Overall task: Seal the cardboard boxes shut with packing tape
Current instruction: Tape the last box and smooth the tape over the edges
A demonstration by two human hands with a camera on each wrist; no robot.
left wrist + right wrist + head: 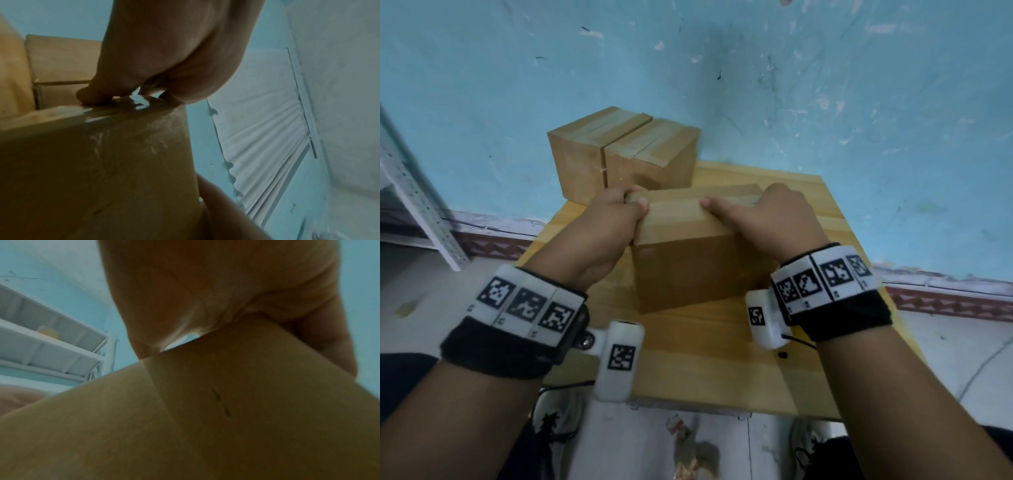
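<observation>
A brown cardboard box (688, 267) stands in the middle of the wooden table (705, 359), flaps closed, with a glossy tape strip (678, 219) across its top. My left hand (619, 212) grips its top left corner, thumb on top and fingers curled over the far edge. My right hand (774, 219) holds the top right, thumb stretched along the lid and fingers bent over the far side. In the left wrist view, the left hand (164, 56) presses on the taped edge of the box (92, 170). The right wrist view shows my right hand (205, 288) cupping a corner of the box (226, 402). No tape roll shows.
Two taped boxes (575, 161) (654, 154) stand side by side at the table's back left, against the blue wall, just behind my left hand. A white metal shelf (410, 192) stands to the left on the floor. The table's front and right show bare wood.
</observation>
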